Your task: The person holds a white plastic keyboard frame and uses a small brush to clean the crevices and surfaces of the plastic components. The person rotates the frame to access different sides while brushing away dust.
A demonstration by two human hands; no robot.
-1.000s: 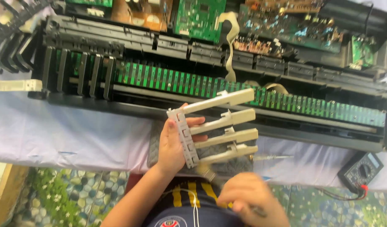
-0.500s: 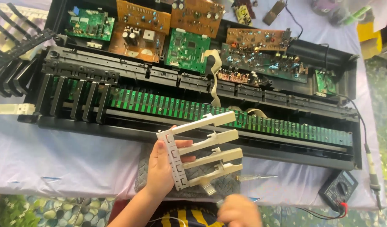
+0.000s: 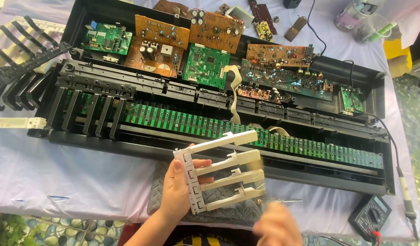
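The left hand (image 3: pixel 175 193) fingers hold a white key block (image 3: pixel 221 175) out of the open keyboard (image 3: pixel 219 123), many keys missing; blurry right hand (image 3: pixel 276 225), fingers unclear.

A table covered with a pale lilac cloth (image 3: pixel 59 177) fills most of the frame. Across its middle lies the opened black keyboard chassis (image 3: pixel 219 150). At the far left edge rests a loose white key (image 3: pixel 18 123), with black key strips (image 3: pixel 18 59) above it. A grey towel (image 3: pixel 219 205) lies at the lower centre, a multimeter (image 3: pixel 369 216) at the lower right, and a clear plastic cup (image 3: pixel 362 23) at the upper right.
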